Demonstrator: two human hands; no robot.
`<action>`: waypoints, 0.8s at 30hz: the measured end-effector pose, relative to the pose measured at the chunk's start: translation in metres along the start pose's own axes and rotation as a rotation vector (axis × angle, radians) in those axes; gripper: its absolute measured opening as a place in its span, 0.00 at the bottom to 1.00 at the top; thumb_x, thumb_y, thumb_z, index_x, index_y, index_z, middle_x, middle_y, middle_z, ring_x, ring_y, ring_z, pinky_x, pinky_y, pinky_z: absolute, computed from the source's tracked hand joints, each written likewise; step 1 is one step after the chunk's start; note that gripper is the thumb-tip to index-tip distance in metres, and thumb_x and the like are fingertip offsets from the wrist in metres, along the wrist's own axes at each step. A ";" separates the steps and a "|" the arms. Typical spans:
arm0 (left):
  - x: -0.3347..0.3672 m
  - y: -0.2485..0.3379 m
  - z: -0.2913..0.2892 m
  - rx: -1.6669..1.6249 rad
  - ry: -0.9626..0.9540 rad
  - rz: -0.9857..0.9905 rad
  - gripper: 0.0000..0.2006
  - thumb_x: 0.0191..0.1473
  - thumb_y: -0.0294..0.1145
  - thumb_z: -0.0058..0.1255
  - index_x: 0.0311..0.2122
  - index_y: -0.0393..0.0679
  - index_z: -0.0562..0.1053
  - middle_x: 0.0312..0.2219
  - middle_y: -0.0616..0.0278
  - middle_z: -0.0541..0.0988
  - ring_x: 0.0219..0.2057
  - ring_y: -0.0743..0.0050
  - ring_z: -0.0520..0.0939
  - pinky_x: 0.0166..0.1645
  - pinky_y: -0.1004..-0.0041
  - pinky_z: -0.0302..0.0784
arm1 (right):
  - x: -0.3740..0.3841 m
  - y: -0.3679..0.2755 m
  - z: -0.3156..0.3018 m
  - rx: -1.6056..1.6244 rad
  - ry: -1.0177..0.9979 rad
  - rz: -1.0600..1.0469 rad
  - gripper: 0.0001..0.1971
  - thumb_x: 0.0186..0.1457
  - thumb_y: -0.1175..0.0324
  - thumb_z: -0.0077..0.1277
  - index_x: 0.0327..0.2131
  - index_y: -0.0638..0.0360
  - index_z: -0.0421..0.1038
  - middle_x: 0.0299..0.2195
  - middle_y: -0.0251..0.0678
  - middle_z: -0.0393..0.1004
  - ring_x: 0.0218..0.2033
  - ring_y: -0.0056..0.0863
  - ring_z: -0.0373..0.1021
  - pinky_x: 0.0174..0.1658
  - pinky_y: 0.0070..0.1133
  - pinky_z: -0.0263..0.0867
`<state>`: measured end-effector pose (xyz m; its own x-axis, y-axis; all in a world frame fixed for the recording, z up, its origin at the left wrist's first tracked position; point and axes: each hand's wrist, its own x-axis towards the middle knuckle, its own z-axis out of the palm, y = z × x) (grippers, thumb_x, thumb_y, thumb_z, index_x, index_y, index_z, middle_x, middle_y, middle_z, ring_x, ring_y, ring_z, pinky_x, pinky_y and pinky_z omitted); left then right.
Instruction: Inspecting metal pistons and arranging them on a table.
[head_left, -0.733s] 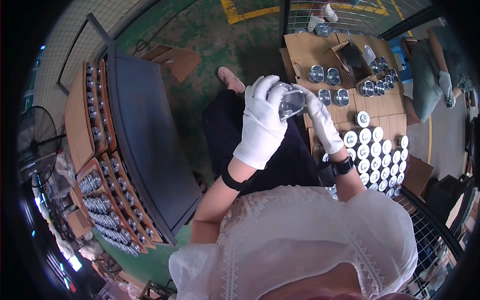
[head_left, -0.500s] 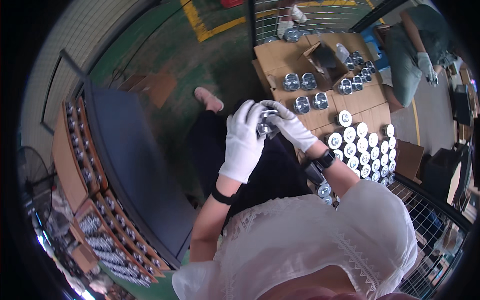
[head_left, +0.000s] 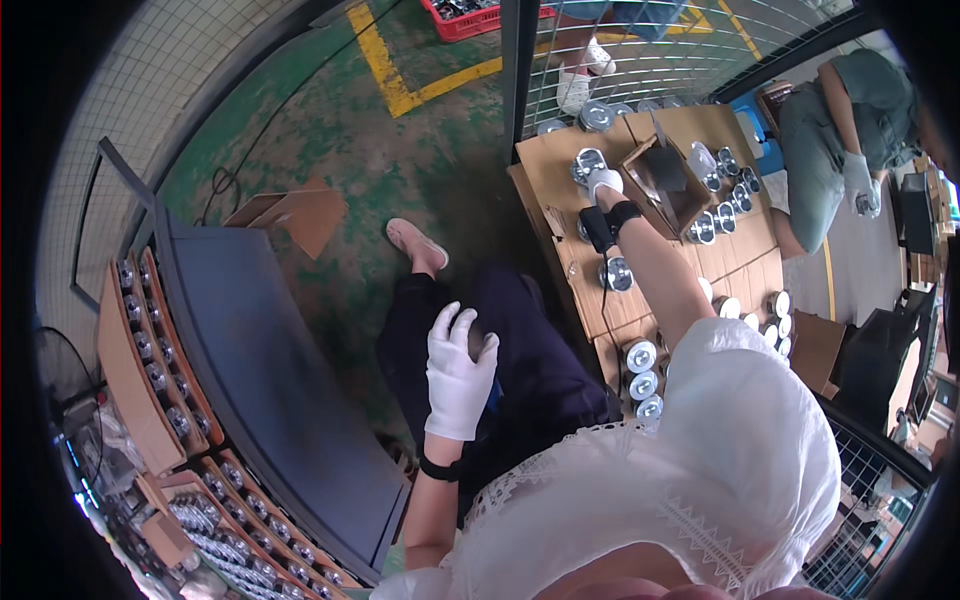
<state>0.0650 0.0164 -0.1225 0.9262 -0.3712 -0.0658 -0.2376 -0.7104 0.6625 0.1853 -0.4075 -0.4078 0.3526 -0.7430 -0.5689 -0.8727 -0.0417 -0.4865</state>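
My right hand (head_left: pixel 604 185), in a white glove, reaches out over the cardboard-covered table (head_left: pixel 568 238). Its fingers close on a shiny silver piston (head_left: pixel 588 163) near the table's far left part; the fingertips are partly hidden. Beneath my right wrist, another piston is mostly covered, and one more piston (head_left: pixel 617 274) stands just nearer to me. My left hand (head_left: pixel 460 375), gloved in white too, hovers over my lap with its fingers apart and curved, holding nothing.
An open cardboard box (head_left: pixel 668 190) sits beside my right hand, with several pistons (head_left: pixel 702 228) to its right. Round-topped pistons (head_left: pixel 640 353) stand on the near side. Wire mesh (head_left: pixel 660 55) borders the table. A dark panel (head_left: pixel 265 350) and piston-filled trays (head_left: pixel 150 345) are at left. A co-worker's gloved hand (head_left: pixel 860 185) holds a metal part.
My hands have parted. The right one has carried the piston from over my lap to the far part of the table. My left hand has let go and lowered slightly.
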 end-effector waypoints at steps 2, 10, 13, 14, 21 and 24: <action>0.003 -0.004 0.000 0.006 -0.006 -0.004 0.19 0.52 0.32 0.64 0.49 0.41 0.77 0.56 0.50 0.73 0.54 0.47 0.77 0.55 0.58 0.78 | -0.007 -0.002 0.002 -0.149 0.018 -0.039 0.22 0.53 0.53 0.61 0.42 0.62 0.81 0.42 0.45 0.82 0.45 0.38 0.80 0.45 0.32 0.74; 0.018 -0.014 0.003 -0.066 -0.014 -0.042 0.19 0.52 0.30 0.64 0.49 0.40 0.77 0.56 0.49 0.72 0.51 0.48 0.79 0.52 0.60 0.80 | -0.049 -0.044 -0.018 0.907 0.111 -0.194 0.21 0.58 0.64 0.51 0.53 0.57 0.62 0.29 0.38 0.72 0.24 0.30 0.71 0.26 0.28 0.69; 0.026 -0.018 0.001 -0.050 0.024 -0.006 0.18 0.52 0.29 0.64 0.49 0.40 0.76 0.56 0.49 0.72 0.49 0.49 0.80 0.50 0.61 0.80 | 0.010 -0.061 -0.040 0.827 -0.166 -0.179 0.07 0.62 0.68 0.51 0.41 0.57 0.69 0.32 0.39 0.74 0.28 0.31 0.72 0.29 0.29 0.70; 0.027 -0.019 -0.001 -0.050 0.037 0.000 0.18 0.52 0.29 0.64 0.49 0.40 0.76 0.56 0.49 0.72 0.49 0.49 0.80 0.50 0.61 0.81 | 0.032 -0.057 -0.049 0.613 -0.349 -0.355 0.04 0.62 0.69 0.52 0.39 0.57 0.71 0.33 0.39 0.75 0.30 0.32 0.72 0.29 0.30 0.71; 0.025 -0.031 -0.009 -0.102 0.069 -0.107 0.18 0.52 0.28 0.64 0.48 0.41 0.77 0.56 0.50 0.72 0.45 0.51 0.82 0.44 0.63 0.82 | 0.132 -0.034 -0.030 1.402 -0.483 0.370 0.13 0.68 0.59 0.46 0.39 0.58 0.73 0.32 0.38 0.76 0.30 0.33 0.76 0.30 0.30 0.74; 0.020 -0.035 -0.010 -0.043 0.087 -0.098 0.18 0.52 0.28 0.64 0.48 0.41 0.77 0.56 0.50 0.72 0.44 0.51 0.83 0.41 0.65 0.83 | 0.132 -0.037 -0.027 1.402 -0.224 0.333 0.18 0.69 0.53 0.47 0.39 0.60 0.73 0.31 0.38 0.76 0.30 0.34 0.75 0.31 0.30 0.74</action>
<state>0.0949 0.0396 -0.1390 0.9668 -0.2466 -0.0675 -0.1339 -0.7134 0.6879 0.2550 -0.5218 -0.4474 0.3628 -0.4651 -0.8075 0.0696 0.8776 -0.4743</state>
